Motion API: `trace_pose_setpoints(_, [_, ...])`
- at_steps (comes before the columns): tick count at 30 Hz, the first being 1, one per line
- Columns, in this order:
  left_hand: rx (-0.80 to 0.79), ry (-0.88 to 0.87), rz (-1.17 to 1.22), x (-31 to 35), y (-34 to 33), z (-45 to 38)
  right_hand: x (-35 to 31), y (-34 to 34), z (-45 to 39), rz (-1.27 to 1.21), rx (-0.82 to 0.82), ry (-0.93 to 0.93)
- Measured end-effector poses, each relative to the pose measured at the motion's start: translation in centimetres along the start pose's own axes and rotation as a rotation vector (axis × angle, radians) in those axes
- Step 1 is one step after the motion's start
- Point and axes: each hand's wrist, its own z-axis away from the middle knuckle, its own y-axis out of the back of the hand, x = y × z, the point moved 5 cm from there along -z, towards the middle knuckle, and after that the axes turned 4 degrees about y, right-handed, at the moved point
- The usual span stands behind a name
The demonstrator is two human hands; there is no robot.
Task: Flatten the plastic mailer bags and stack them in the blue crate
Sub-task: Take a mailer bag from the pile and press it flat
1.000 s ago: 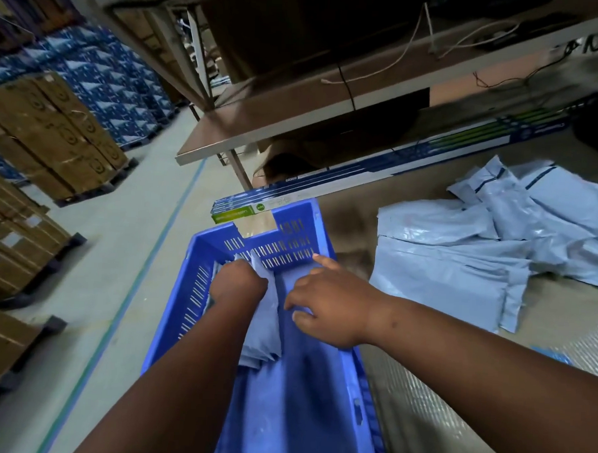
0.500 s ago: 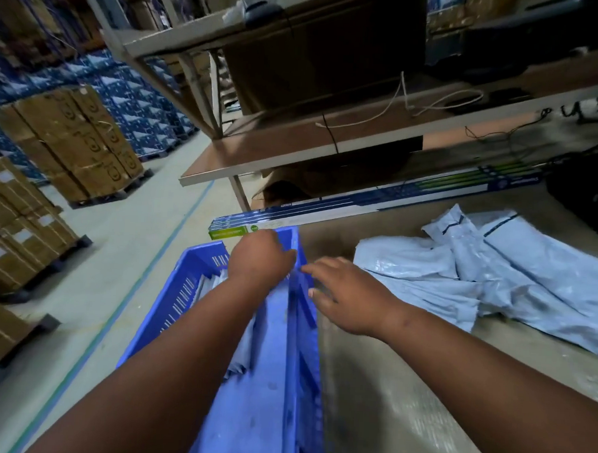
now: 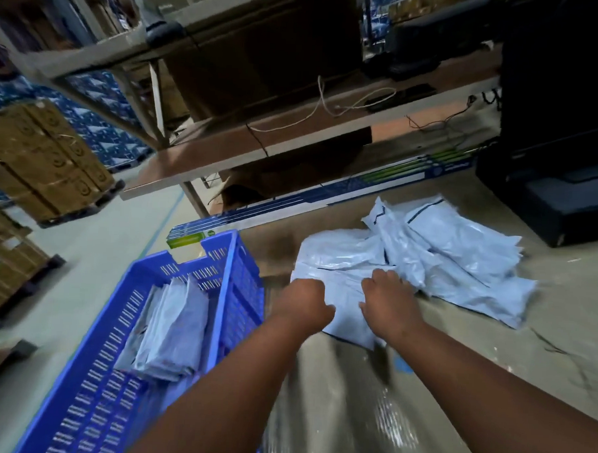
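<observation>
On the tabletop [image 3: 542, 343], right of the blue crate [image 3: 243, 282], a loose pile of mailer bags [image 3: 460, 267] lies. The left hand [image 3: 306, 303] and right hand [image 3: 388, 300] both grasp the nearest bag's near edge. Flattened bags [image 3: 173, 327] lean inside the crate; bare surface stretches toward the person.

surface: brown table [image 3: 542, 339]
on it: loose mailer bags [image 3: 443, 263], long printed boxes [image 3: 326, 200], black machine [image 3: 553, 169]
</observation>
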Motion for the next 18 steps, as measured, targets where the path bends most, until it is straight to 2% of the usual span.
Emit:
trace_pose_setpoints(4, [0.053,0.09,0.114,-0.6,-2.6,1.9,1.4,0.5,0.4,-0.114,0.014,-0.003])
trace_pose_setpoints(9, [0.15,0.138,0.238,-1.2,-4.4,5.4,3.3,2.1,2.4,-0.412,0.133,0.046])
trace_pose_setpoints(13, [0.221,0.126,0.287,-0.8,-6.0,6.8,5.7,1.2,4.0,-0.704,0.081,-0.028])
trace_pose_setpoints(18, [0.184,0.037,0.345,0.3,-8.5,7.2,7.7,-0.7,4.9,-0.69,0.047,-0.077])
